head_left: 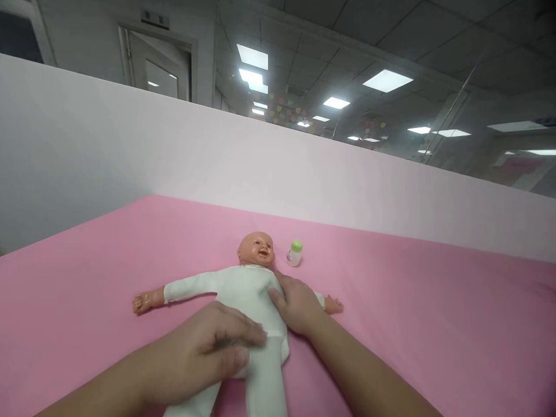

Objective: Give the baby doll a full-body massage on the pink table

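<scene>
A baby doll [247, 289] in a white cloth body suit lies on its back with its arms spread and its head pointing away from me. My left hand [204, 347] is over its lower belly and hip, fingers stretched out and slightly blurred, holding nothing. My right hand [299, 304] grips the doll's side below the shoulder. Its thumb rests on the chest, while its other fingers lie along the shoulder and upper arm, partly hidden. Beside the doll's head stands a small, whitish bottle [294, 255] with a green cap, touched by neither hand.
The doll and bottle are on a pink covered surface [417, 313]. A white, wall-like panel [260, 168] borders it at the back and left. Beyond are a partly open door [158, 66], glass, and ceiling lights [388, 81].
</scene>
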Tool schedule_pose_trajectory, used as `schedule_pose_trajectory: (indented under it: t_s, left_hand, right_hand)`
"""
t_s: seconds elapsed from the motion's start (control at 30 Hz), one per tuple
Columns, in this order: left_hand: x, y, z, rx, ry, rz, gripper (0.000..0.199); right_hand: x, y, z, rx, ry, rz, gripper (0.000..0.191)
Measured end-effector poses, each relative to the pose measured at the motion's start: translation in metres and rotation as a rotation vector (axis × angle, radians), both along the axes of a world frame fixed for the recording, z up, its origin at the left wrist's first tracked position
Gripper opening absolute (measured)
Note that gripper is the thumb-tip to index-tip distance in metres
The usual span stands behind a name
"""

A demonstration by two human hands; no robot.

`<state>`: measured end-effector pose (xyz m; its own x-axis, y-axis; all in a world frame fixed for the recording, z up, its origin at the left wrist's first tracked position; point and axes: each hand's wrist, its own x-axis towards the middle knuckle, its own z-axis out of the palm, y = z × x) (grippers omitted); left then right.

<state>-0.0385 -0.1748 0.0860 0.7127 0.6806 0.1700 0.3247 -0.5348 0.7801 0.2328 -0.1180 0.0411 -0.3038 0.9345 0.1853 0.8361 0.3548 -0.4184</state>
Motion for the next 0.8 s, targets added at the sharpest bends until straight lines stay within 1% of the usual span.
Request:
schedule_pose_trajectory:
  t_s: [0.07,0.13,0.2,0.3,0.4,0.47,0.63,0.8]
  left_hand:
    - [0.007,-0.002,-0.009,0.014,0.074,-0.038,0.046]
    - [0.014,0.003,-0.021,0.106,0.164,-0.023,0.057]
    - [0.019,0.014,-0.033,0.201,0.232,0.025,0.066]
    - [0.024,0.034,-0.045,0.263,0.273,0.127,0.068]
    - [0.026,0.051,-0.051,0.305,0.292,0.247,0.069]
    - [0.027,0.059,-0.053,0.314,0.303,0.312,0.071]
    - [0.023,0.069,-0.061,0.335,0.298,0.405,0.073]
    - [0.009,0.081,-0.067,0.326,0.382,0.529,0.073]
  right_hand:
    - [0.0,0.0,0.0,-0.004,-0.004,0.016,0.053]
    - [-0.001,0.0,0.001,-0.006,-0.003,0.029,0.051]
    - [-0.002,-0.001,0.001,0.004,0.005,0.038,0.05]
    - [-0.004,-0.002,0.003,0.019,0.024,0.108,0.052]
    - [-0.003,-0.003,0.004,0.034,0.043,0.196,0.059]
    - [-0.003,-0.003,0.004,0.044,0.054,0.219,0.064]
    - [-0.002,-0.005,0.007,0.027,0.071,0.233,0.062]
    - [-0.002,-0.008,0.012,0.0,0.063,0.204,0.059]
